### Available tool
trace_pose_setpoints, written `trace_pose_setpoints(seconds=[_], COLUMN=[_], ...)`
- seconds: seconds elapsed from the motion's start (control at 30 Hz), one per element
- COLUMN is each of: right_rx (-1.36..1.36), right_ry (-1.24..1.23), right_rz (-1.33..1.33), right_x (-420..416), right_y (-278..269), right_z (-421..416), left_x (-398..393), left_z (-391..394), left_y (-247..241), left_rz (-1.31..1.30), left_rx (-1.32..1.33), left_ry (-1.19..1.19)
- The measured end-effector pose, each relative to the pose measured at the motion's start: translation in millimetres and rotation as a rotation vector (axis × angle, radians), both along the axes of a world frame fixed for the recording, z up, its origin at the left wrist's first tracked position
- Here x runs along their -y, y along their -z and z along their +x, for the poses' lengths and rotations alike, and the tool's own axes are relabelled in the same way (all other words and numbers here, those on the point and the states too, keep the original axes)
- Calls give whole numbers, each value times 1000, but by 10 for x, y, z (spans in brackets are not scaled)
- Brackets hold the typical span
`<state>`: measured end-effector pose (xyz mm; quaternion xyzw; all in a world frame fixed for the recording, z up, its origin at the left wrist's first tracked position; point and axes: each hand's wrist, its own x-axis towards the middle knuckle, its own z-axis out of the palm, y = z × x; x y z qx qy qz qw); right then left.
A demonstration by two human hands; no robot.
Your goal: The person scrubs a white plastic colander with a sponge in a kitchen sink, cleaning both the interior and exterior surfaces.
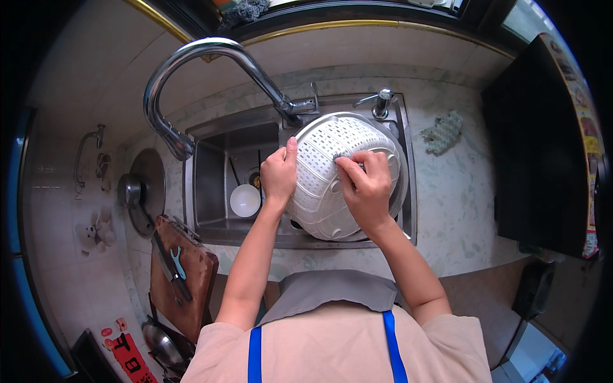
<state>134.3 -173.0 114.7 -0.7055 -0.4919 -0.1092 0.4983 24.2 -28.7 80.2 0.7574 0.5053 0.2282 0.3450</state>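
Note:
A white perforated plastic colander (313,184), its outer side facing up, is tilted over the right basin of the steel sink (412,210). My left hand (279,173) grips its left rim, thumb on top. In my right hand (368,184) is a small dark metallic scouring pad (341,156), pinched in the fingertips against the holes. Behind the colander's right edge shows a rounded rim, mostly hidden; I cannot tell what it belongs to.
In the left basin lie a white bowl (245,200) and dark chopsticks (234,171). A chrome faucet (215,45) arches over it. Soap dispenser (382,103) behind; cloth (443,132) on the right counter. At left stands a cutting board (167,268) with a knife (167,261) and peeler (177,263).

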Motion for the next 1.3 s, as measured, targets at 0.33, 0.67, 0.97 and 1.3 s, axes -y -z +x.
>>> trace_pose_setpoints(seconds=[0.33,0.67,0.97,1.3], right_rx=[-234,-244,59,-13], right_ry=[71,40,-65,-48], right_rz=[44,-7,30,7], right_x=[112,-34,-25,-61], right_y=[-76,35,129,56], right_z=[247,269,-99,-14], left_x=[-1,-1,-75,-87], left_z=[-6,105,116,99], left_y=[0,-98,-50,-1], left_rz=[22,2,-48,15], left_rx=[39,-66,-93,-33], left_ry=[25,31,50,36])
